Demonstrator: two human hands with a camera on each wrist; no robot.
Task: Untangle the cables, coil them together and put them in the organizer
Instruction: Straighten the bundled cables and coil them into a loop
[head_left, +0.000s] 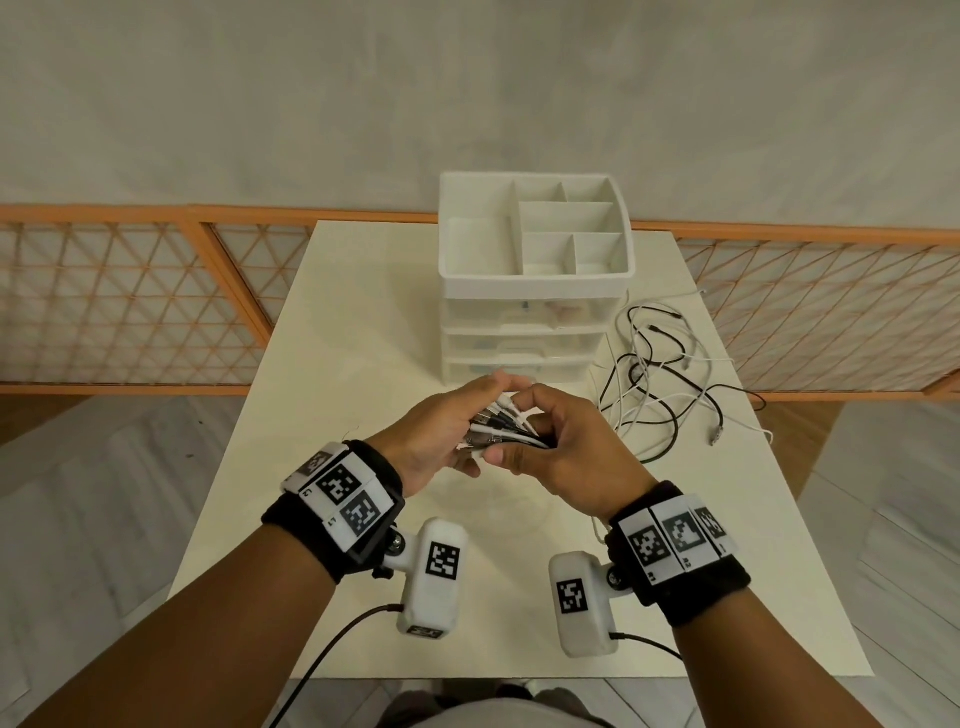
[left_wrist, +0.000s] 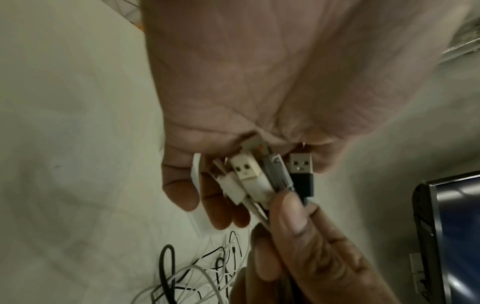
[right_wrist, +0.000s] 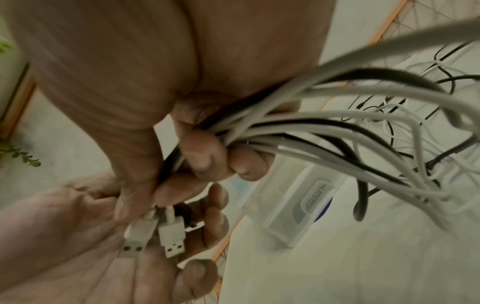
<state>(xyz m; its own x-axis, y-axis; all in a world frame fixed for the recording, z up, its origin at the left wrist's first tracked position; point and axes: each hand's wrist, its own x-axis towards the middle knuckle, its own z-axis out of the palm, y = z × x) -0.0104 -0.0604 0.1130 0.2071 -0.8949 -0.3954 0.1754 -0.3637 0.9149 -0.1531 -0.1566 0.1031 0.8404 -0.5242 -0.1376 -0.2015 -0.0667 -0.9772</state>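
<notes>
Both hands meet over the near-middle of the tabletop (head_left: 363, 322). Right hand (head_left: 558, 457) curled tight round the bundled cables (head_left: 511, 434) just behind their USB plugs (left_wrist: 262, 174); left hand (head_left: 441, 436) cupped round the plug ends, fingers loosely bent, seemingly squaring them up. Bundle's long axis runs left-right between the palms, plugs toward the left hand. Free lengths trail from the right hand out to the far right, sprawling in a loose tangle (head_left: 660, 374) on the tabletop. Coiling likely draws from that side, so right hand is nearer. Beyond, straight ahead: organizer (head_left: 535, 270), drawers shut, open top compartments
</notes>
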